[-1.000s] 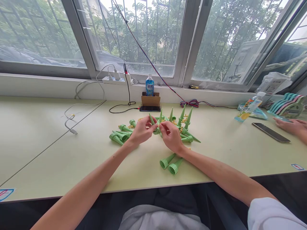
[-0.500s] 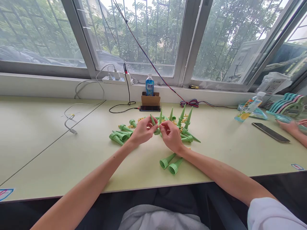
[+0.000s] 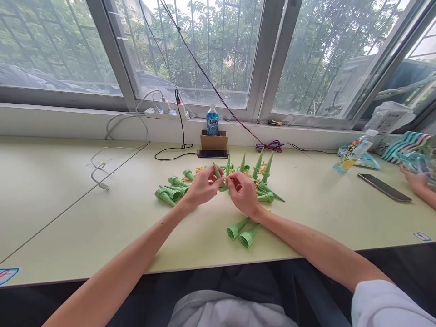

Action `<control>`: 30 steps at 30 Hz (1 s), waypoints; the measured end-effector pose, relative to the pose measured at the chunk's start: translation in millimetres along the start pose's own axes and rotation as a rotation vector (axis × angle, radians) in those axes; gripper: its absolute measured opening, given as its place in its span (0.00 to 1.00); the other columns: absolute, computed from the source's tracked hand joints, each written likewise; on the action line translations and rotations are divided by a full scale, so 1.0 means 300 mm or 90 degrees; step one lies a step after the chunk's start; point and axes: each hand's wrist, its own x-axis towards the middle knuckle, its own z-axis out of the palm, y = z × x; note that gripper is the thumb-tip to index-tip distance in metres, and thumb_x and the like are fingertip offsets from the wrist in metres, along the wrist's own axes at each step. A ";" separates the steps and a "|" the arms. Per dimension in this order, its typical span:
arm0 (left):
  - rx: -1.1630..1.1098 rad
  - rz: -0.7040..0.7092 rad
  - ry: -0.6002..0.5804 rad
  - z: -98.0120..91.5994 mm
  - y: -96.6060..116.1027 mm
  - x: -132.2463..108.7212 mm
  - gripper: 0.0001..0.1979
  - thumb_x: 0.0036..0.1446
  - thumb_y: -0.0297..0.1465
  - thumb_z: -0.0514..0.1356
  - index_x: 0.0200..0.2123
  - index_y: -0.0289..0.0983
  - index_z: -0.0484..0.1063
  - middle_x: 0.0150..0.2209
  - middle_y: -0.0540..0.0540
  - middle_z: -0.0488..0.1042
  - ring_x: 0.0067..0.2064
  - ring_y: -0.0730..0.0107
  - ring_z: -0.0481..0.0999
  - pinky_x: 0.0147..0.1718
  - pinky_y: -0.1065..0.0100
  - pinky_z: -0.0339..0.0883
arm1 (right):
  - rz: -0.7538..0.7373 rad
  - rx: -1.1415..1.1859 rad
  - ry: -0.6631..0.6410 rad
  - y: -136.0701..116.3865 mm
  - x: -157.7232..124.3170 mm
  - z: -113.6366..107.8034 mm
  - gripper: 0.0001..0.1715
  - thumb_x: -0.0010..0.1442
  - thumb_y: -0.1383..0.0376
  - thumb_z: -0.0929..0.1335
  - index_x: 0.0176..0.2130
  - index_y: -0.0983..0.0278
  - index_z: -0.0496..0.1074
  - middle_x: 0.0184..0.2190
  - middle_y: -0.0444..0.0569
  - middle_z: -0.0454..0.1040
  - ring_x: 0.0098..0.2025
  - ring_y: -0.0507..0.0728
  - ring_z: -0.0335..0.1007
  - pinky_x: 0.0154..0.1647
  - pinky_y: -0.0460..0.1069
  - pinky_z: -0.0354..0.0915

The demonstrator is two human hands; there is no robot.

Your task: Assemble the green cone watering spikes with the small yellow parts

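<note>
My left hand [image 3: 202,187] is closed around a green cone-shaped spike [image 3: 217,171] whose tip points up and away. My right hand [image 3: 243,193] meets it fingertip to fingertip, pinched on a small part that I cannot make out. Both hands hover over a heap of green spikes [image 3: 264,181] mixed with small yellow pieces in the middle of the pale green table [image 3: 102,218]. More spikes [image 3: 169,193] lie on their sides to the left. Two spikes [image 3: 242,231] lie close to the front edge under my right wrist.
A blue-labelled bottle [image 3: 212,121] stands behind a cardboard stand [image 3: 213,142] by the window. White cable [image 3: 98,171] lies at left, red-and-black wires [image 3: 269,146] at the back. At right are a phone [image 3: 384,187], a lying bottle [image 3: 354,152], stacked teal items [image 3: 405,144] and another person's hand [image 3: 413,179].
My hands stayed almost still, with small finger movements on the spike. The other person's hand at the right lifted a teal item off the table.
</note>
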 end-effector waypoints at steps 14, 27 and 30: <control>0.061 0.039 0.004 0.005 -0.011 0.003 0.07 0.56 0.34 0.59 0.35 0.37 0.67 0.33 0.48 0.72 0.26 0.75 0.70 0.24 0.71 0.67 | 0.013 -0.004 -0.030 0.003 0.004 -0.003 0.11 0.64 0.61 0.63 0.30 0.63 0.66 0.24 0.43 0.65 0.24 0.51 0.58 0.27 0.47 0.56; 0.128 0.055 -0.042 0.003 -0.014 -0.001 0.06 0.57 0.34 0.57 0.35 0.38 0.69 0.28 0.50 0.72 0.23 0.76 0.68 0.25 0.71 0.65 | 0.009 -0.029 -0.065 0.010 0.007 -0.006 0.11 0.63 0.63 0.62 0.29 0.63 0.64 0.22 0.42 0.62 0.24 0.51 0.56 0.27 0.47 0.55; 0.147 0.064 -0.039 0.004 -0.018 0.000 0.06 0.56 0.34 0.57 0.36 0.38 0.69 0.28 0.50 0.72 0.25 0.74 0.70 0.25 0.71 0.65 | 0.014 -0.025 -0.069 0.011 0.008 -0.006 0.11 0.63 0.63 0.63 0.28 0.63 0.64 0.22 0.42 0.62 0.24 0.51 0.56 0.27 0.47 0.54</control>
